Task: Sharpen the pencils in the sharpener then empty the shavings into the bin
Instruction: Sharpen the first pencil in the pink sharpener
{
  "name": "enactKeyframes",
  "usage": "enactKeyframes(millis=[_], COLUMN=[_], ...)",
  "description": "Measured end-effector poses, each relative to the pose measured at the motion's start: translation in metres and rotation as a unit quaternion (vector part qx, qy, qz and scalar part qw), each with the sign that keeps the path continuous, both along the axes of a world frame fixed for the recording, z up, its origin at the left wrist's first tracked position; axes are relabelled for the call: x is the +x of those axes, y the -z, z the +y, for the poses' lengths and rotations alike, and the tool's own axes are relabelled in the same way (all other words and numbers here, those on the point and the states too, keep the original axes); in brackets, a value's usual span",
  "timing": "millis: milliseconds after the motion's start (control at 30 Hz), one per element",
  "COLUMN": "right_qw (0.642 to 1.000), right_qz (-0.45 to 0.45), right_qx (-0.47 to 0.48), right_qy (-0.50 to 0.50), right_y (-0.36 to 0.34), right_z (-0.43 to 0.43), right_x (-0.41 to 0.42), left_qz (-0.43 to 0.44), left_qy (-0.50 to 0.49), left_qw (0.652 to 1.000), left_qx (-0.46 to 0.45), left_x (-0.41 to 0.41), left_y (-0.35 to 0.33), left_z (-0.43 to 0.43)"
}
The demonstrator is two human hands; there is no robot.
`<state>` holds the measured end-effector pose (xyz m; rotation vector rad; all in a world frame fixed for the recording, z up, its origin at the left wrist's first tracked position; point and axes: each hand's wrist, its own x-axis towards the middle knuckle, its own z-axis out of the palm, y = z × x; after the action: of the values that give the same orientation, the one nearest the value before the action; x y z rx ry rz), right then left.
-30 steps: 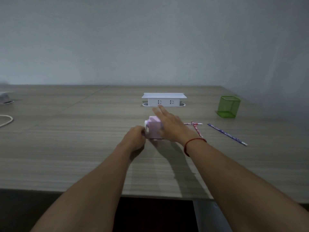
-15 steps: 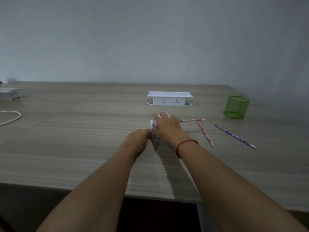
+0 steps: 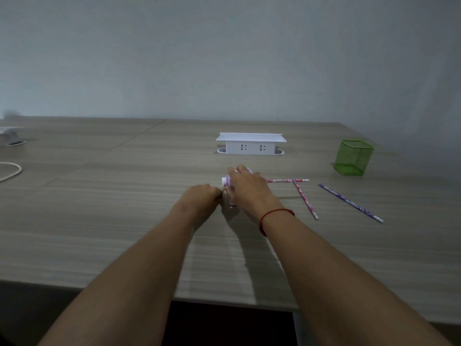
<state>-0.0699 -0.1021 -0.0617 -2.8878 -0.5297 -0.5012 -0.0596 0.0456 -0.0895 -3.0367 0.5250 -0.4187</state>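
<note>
Sharpener [image 3: 228, 182] sits mid-table [image 3: 99, 221], right hand [image 3: 245, 187] clamped over its top, left hand [image 3: 202, 197] closed at its left end, 1 pink pencil [image 3: 287, 180] poking out rightward

The right hand [image 3: 247, 188] covers most of the pink sharpener [image 3: 227, 182], the left hand [image 3: 200, 197] hides its crank side, one pencil [image 3: 287, 180] disappears behind the right hand, and a white cable [image 3: 11, 171] runs off the left edge.
</note>
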Motion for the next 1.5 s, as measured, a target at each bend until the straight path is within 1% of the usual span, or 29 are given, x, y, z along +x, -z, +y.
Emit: enactKeyframes(millis=[100, 333, 400, 467, 633, 700, 867, 1100, 1200, 1267, 1367, 1500], right_qw=[1.000, 1.000, 1.000, 1.000, 1.000, 1.000, 1.000, 0.999, 0.999, 0.998, 0.998, 0.999], right_qz=[-0.014, -0.009, -0.008, -0.006, 0.008, 0.006, 0.018, 0.034, 0.042, 0.052, 0.065, 0.047], right_qx=[0.006, -0.003, -0.004, -0.010, -0.021, -0.020, -0.013, 0.000, -0.012, -0.020, -0.021, -0.013], right_qy=[0.003, 0.005, 0.008, 0.008, 0.004, 0.008, 0.021, 0.021, 0.019, 0.020, 0.019, 0.020], right_y=[0.002, -0.002, -0.004, -0.004, -0.005, -0.004, -0.004, -0.009, -0.013, -0.014, -0.016, -0.012], right_z=[0.002, 0.001, 0.002, 0.002, 0.002, 0.004, 0.004, 0.004, 0.003, 0.004, 0.004, 0.002], right_x=[-0.002, -0.007, -0.009, -0.010, -0.008, -0.005, -0.001, -0.005, -0.003, -0.001, 0.001, 0.001], left_qz=[-0.037, -0.060, -0.066, -0.066, -0.100, -0.116, -0.137, -0.123, -0.122, -0.105, -0.062, -0.027], left_qy=[0.017, 0.049, 0.041, 0.025, 0.024, 0.025, 0.019, -0.002, -0.002, -0.007, -0.008, 0.000], left_qw=[0.997, 0.988, 0.986, 0.988, 0.988, 0.986, 0.987, 0.992, 0.993, 0.994, 0.998, 0.999], left_qx=[0.060, 0.133, 0.148, 0.139, 0.116, 0.118, 0.081, -0.001, 0.002, 0.006, -0.016, -0.039], left_x=[0.008, 0.023, 0.024, 0.024, 0.026, 0.020, 0.000, -0.024, -0.033, -0.039, -0.042, -0.039], left_y=[-0.001, -0.017, -0.019, -0.027, -0.052, -0.057, -0.064, -0.050, -0.045, -0.039, -0.026, -0.013], left_z=[0.002, 0.004, 0.006, 0.004, 0.005, 0.002, -0.003, -0.006, -0.005, -0.005, -0.005, -0.005])
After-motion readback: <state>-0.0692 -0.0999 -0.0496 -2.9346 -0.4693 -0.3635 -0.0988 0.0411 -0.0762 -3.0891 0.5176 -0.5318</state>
